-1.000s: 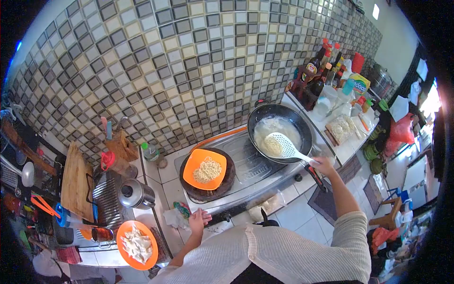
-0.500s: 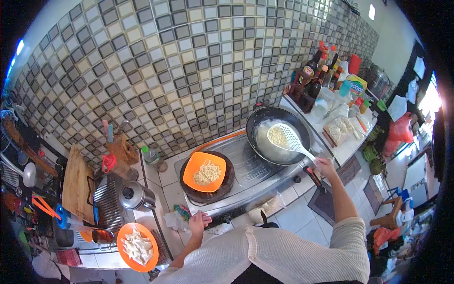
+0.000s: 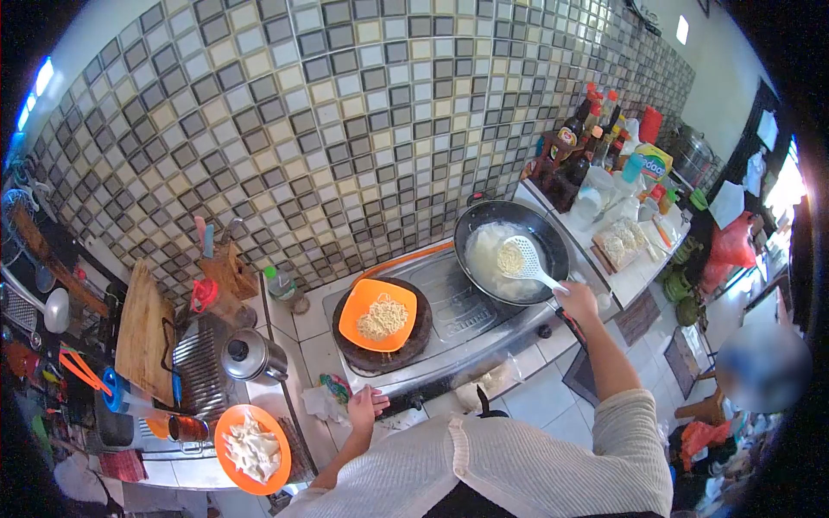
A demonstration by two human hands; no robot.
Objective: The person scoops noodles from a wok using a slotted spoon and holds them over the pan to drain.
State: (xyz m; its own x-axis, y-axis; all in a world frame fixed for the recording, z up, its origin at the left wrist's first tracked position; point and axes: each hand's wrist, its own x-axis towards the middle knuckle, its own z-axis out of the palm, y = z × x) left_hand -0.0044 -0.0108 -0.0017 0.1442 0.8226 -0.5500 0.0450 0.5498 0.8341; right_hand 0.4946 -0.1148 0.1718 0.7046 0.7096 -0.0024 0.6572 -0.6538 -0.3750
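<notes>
My right hand (image 3: 577,302) is closed around the handle of a white slotted skimmer (image 3: 533,263). Pale noodles (image 3: 510,258) lie in its perforated bowl, inside a black wok (image 3: 477,281) with cloudy liquid in it. The wok's own handle sticks out beneath my right forearm. To the left, an orange square bowl (image 3: 353,304) with more noodles (image 3: 382,318) rests on the other burner. My left hand (image 3: 367,404) hangs in front of the stove edge, fingers apart and holding nothing. Close to it lies a crumpled plastic bag (image 3: 324,404).
An orange plate (image 3: 224,462) of pale strips stands at lower left, near a lidded metal pot (image 3: 253,356) and wooden board (image 3: 141,328). Sauce bottles (image 3: 570,138) and a bag of pale food (image 3: 623,241) sit right of the wok. A blurred shape (image 3: 764,367) shows at far right.
My right hand and the skimmer have moved a little left and lower in the wok. A blurred shape has appeared at the far right. My left hand stays nearly still.
</notes>
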